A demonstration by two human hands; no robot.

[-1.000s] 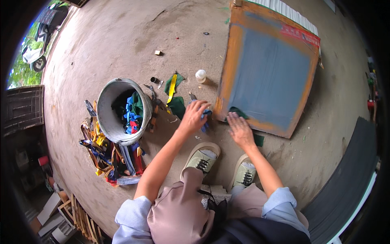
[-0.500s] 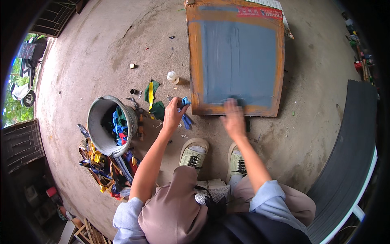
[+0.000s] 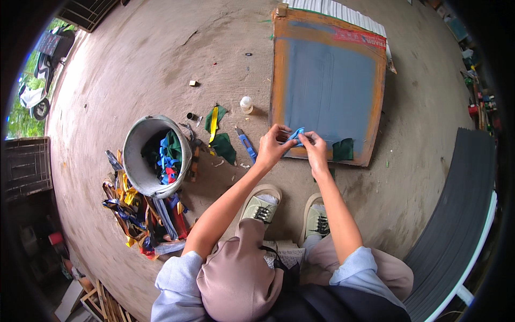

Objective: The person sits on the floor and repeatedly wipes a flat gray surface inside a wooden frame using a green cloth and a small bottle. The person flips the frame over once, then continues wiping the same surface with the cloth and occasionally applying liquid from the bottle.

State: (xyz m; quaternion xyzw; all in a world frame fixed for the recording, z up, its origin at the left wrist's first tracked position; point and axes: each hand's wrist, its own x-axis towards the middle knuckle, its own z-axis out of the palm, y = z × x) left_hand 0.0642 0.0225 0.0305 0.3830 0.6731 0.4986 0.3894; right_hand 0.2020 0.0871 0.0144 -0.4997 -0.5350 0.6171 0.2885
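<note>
My left hand (image 3: pixel 272 146) and my right hand (image 3: pixel 316 151) come together over the lower edge of a grey-topped board (image 3: pixel 332 80) with an orange-brown border. Pinched between the fingertips of both is a small blue scrap (image 3: pixel 296 136), which looks like cloth. Just right of my right hand, a dark green scrap (image 3: pixel 343 149) lies flat on the board. On the floor beside my left hand is a blue utility knife (image 3: pixel 247 146). Green scraps (image 3: pixel 222 147) and a yellow strip (image 3: pixel 214 123) lie farther left.
A grey bucket (image 3: pixel 134 140) holding coloured scraps stands at the left, with a heap of scraps (image 3: pixel 129 201) in front of it. A small bottle (image 3: pixel 246 105) stands left of the board. Dark corrugated sheeting (image 3: pixel 450 214) lies at the right. My shoes (image 3: pixel 262 205) are below the board.
My right hand has left the board's surface and joined my left hand at the blue scrap. The dark green scrap now shows uncovered on the board. The view has shifted slightly.
</note>
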